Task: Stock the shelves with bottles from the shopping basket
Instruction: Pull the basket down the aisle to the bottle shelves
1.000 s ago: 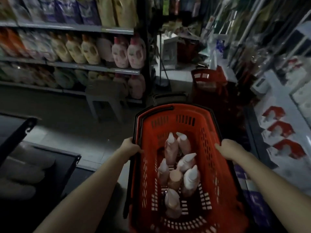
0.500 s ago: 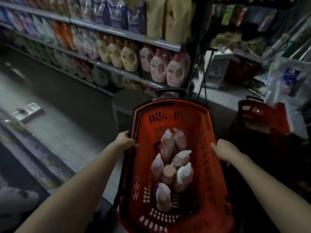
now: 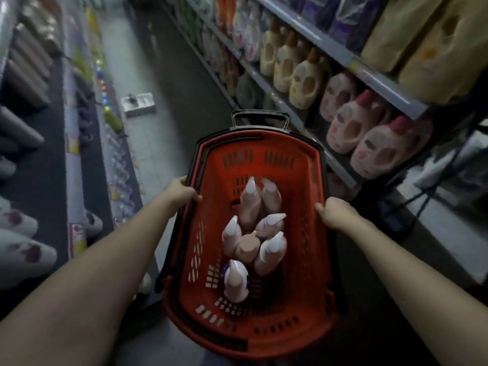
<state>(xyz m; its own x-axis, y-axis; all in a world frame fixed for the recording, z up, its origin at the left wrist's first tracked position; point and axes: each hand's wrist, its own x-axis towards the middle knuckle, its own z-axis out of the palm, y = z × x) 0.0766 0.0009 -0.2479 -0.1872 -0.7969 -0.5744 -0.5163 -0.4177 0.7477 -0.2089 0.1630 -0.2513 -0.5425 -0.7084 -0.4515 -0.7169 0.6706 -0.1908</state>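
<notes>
The left hand (image 3: pixel 182 192) clasps the left rim of the red slotted plastic shopping basket (image 3: pixel 303 273), and the right hand (image 3: pixel 334 213) clasps the right rim. Pinkish squeeze bottles with pale pointed caps (image 3: pixel 252 207) lie clustered inside (caps mostly upward). Grey metal shelves (image 3: pixel 369 75) of pink handled jugs (image 3: pixel 353 128) stand just right.

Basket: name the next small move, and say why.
Probably set the basket down on the floor. The left hand and right hand both grip its rim, so neither is free, and the bottles are inside, none in hand.
</notes>
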